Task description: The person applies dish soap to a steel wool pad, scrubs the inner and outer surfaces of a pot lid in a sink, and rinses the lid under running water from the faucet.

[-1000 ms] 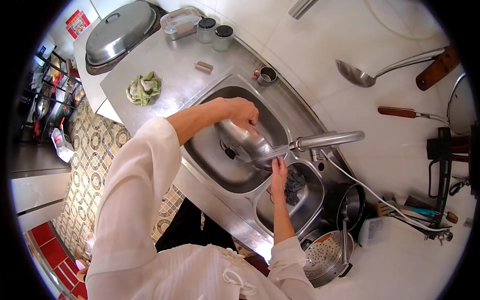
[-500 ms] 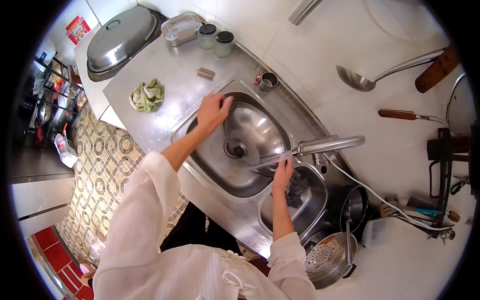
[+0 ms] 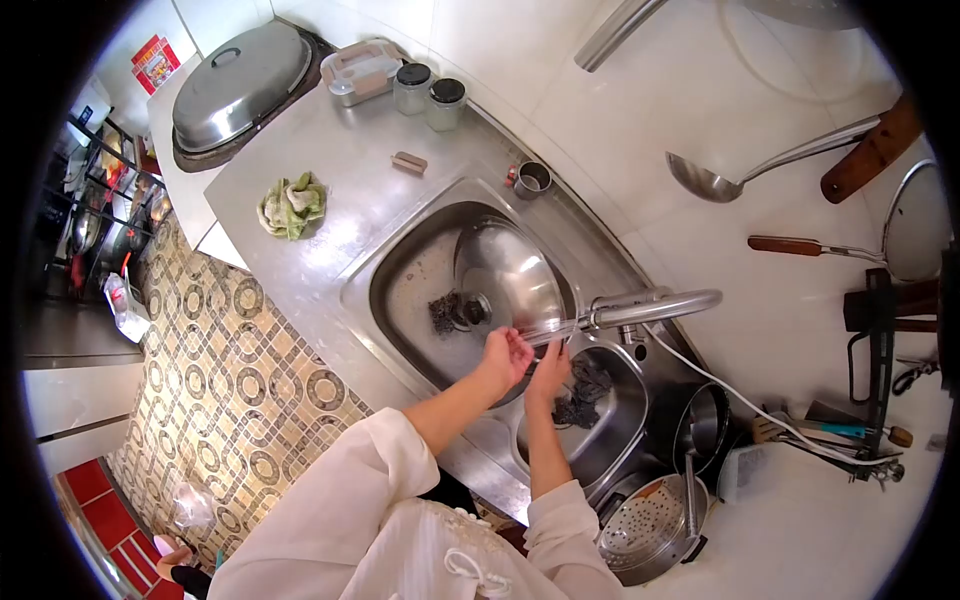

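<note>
Both my hands are at the stream from the curved metal faucet (image 3: 660, 308), above the edge between the two sink basins. My left hand (image 3: 507, 357) is cupped with loosely bent fingers, and nothing shows in it. Close beside it, my right hand (image 3: 547, 375) has its fingers stretched up toward the water, holding nothing I can see. A shiny metal bowl (image 3: 515, 270) lies tilted in the large basin (image 3: 405, 270). Dark bits (image 3: 445, 312) have gathered by the drain. The smaller basin (image 3: 625, 420) holds dark, strip-like pieces (image 3: 588, 385).
On the steel counter are a crumpled green-white cloth (image 3: 292, 206), a small brown block (image 3: 409, 163), a metal cup (image 3: 533, 178), two lidded jars (image 3: 445, 105) and a lunch box (image 3: 361, 72). A dark pot (image 3: 690, 425) and a colander (image 3: 645, 525) stand right; a ladle (image 3: 705, 180) hangs above.
My left hand has moved from over the large basin's far left to the running water, beside my right hand. My right hand has shifted slightly left and down.
</note>
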Demonstrator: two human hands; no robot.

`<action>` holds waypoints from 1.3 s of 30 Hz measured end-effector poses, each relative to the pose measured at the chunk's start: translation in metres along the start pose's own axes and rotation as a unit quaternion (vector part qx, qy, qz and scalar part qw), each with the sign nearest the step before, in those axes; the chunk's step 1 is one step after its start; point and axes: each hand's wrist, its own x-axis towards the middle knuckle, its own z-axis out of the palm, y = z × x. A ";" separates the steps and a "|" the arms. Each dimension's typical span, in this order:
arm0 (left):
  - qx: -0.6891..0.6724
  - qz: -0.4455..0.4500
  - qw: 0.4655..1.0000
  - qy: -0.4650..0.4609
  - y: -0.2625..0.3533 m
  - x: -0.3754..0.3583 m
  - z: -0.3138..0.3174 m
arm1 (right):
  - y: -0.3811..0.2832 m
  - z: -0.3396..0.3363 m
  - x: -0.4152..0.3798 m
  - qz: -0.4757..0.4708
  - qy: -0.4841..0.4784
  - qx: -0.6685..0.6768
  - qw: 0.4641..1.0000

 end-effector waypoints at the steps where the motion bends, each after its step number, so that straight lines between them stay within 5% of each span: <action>1: 0.016 0.046 0.999 -0.003 -0.001 0.005 0.003 | 0.002 0.001 -0.003 0.000 0.001 -0.002 1.000; 7: 0.070 0.086 0.990 0.087 -0.012 -0.022 0.029 | 0.037 0.021 -0.020 0.034 0.033 0.210 0.976; 12: 0.139 0.125 0.979 0.087 -0.019 -0.022 0.027 | 0.034 0.022 -0.032 0.000 0.041 0.163 0.986; 14: 0.319 0.274 0.899 0.121 -0.026 -0.014 0.023 | 0.037 0.019 -0.033 -0.002 0.036 0.131 0.991; 15: 0.317 0.273 0.900 0.122 -0.030 -0.003 0.016 | 0.038 0.018 -0.035 -0.024 0.006 0.127 0.992; 17: 0.393 0.432 0.808 0.074 -0.036 0.014 0.005 | 0.036 0.019 -0.040 -0.065 -0.045 0.127 0.989; 18: 0.390 0.431 0.810 0.076 -0.036 -0.009 0.014 | 0.034 0.022 -0.043 -0.079 -0.057 0.131 0.987; 20: 0.505 0.514 0.692 -0.042 -0.038 -0.053 0.031 | 0.030 0.028 -0.045 -0.102 -0.057 0.141 0.983; 21: 0.504 0.512 0.694 -0.043 -0.036 -0.059 0.035 | 0.026 0.031 -0.046 -0.113 -0.053 0.146 0.981; 23: 0.534 0.640 0.530 -0.157 -0.029 -0.062 0.041 | 0.018 0.036 -0.045 -0.132 -0.039 0.159 0.978; 25: 0.569 0.604 0.532 -0.167 -0.025 -0.053 0.040 | 0.011 0.040 -0.046 -0.152 -0.018 0.185 0.971; 27: 0.724 0.626 0.284 -0.058 -0.017 -0.037 0.043 | 0.002 0.040 -0.045 -0.166 0.008 0.190 0.968; 28: 0.766 0.584 0.264 -0.047 -0.006 -0.030 0.042 | -0.001 0.039 -0.044 -0.167 0.020 0.175 0.970; 31: 0.779 0.530 0.320 -0.098 0.040 0.042 0.031 | -0.013 0.027 -0.046 -0.088 0.065 -0.078 0.991; 32: 0.779 0.530 0.321 -0.098 0.040 0.039 0.032 | -0.021 0.029 -0.049 -0.109 0.069 -0.057 0.990; 34: 0.740 0.469 0.480 -0.047 0.041 0.032 0.031 | -0.021 0.033 -0.047 -0.111 0.068 -0.055 0.990; 35: 0.741 0.468 0.479 -0.045 0.038 0.018 0.027 | -0.021 0.034 -0.047 -0.114 0.068 -0.051 0.990; 38: 0.762 0.531 0.339 -0.153 0.024 -0.034 0.017 | -0.010 0.032 -0.034 -0.099 0.013 0.042 0.994; 39: 0.761 0.531 0.340 -0.154 0.024 -0.037 0.021 | -0.008 0.031 -0.034 -0.100 0.014 0.040 0.994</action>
